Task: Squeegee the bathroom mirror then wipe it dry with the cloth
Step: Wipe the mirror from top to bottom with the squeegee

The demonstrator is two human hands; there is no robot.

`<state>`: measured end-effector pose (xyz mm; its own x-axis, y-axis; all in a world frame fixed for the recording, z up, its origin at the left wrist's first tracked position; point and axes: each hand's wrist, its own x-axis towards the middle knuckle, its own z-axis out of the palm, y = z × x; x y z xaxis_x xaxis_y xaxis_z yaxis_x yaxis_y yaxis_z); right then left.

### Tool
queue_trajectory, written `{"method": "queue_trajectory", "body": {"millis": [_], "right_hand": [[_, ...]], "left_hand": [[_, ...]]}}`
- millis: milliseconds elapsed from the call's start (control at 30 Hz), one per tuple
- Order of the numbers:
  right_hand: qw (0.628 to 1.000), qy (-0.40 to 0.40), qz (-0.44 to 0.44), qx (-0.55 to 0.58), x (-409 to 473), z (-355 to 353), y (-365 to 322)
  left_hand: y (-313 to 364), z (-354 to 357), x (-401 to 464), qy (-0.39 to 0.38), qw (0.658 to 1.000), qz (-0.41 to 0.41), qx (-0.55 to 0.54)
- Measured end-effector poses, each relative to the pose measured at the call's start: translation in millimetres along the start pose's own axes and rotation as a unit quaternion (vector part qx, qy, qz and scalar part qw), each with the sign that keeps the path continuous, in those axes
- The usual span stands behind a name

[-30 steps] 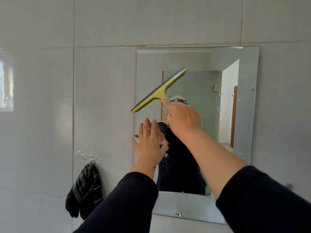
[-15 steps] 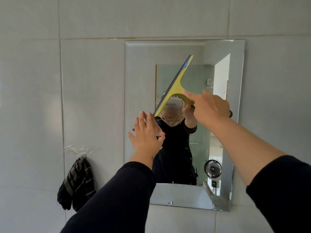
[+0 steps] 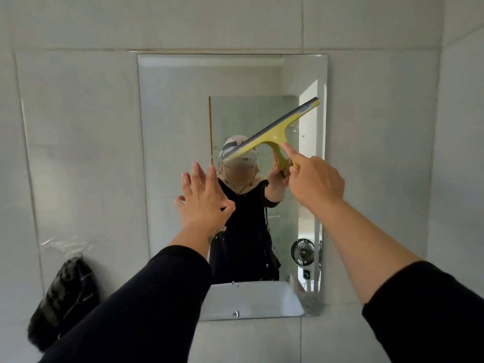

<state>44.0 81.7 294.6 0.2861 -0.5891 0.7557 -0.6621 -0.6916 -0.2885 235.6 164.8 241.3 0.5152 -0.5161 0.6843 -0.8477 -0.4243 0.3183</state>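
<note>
Two sleeves: dark, both cut off by the lower edge, reaching toward the mirror (image 3: 183,127).
Left hand (image 3: 203,203): fingers straight and spread, flat at the mirror's left-centre; contact with the glass was hard to confirm.
Right hand (image 3: 315,183): curled round the squeegee (image 3: 275,129) handle, forefinger stretched out along it; most of the handle was hidden.
Squeegee: yellow, blade tilted across the mirror's upper right part.
Cloth (image 3: 64,292): dark, blurred, hanging on the wall tiles (image 3: 78,127) left of the mirror's bottom corner.
</note>
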Motion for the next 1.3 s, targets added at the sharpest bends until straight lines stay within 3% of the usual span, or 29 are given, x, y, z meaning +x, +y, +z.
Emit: {"method": "queue_trajectory", "body": {"millis": [400,700,833,967,1300], "right_hand": [[0.984,0.006,0.096,0.150,-24,14,1],[0.913,0.039,0.197,0.355,-48,58,-53],[0.896,0.044,0.208,0.389,-53,70,-77],[0.907,0.048,0.182,0.376,-62,80,-103],[0.959,-0.035,0.045,0.279,-80,88,-144]], "left_hand": [[-3,-3,0,-0.014,1.000,-0.005,0.012],[-12,-11,-2,-0.006,0.999,-0.005,0.033],[-32,-18,-7,0.003,0.999,-0.011,0.052],[-52,-25,-13,-0.001,0.997,-0.024,0.071],[-94,-45,-25,-0.007,0.994,-0.064,0.089]]}}
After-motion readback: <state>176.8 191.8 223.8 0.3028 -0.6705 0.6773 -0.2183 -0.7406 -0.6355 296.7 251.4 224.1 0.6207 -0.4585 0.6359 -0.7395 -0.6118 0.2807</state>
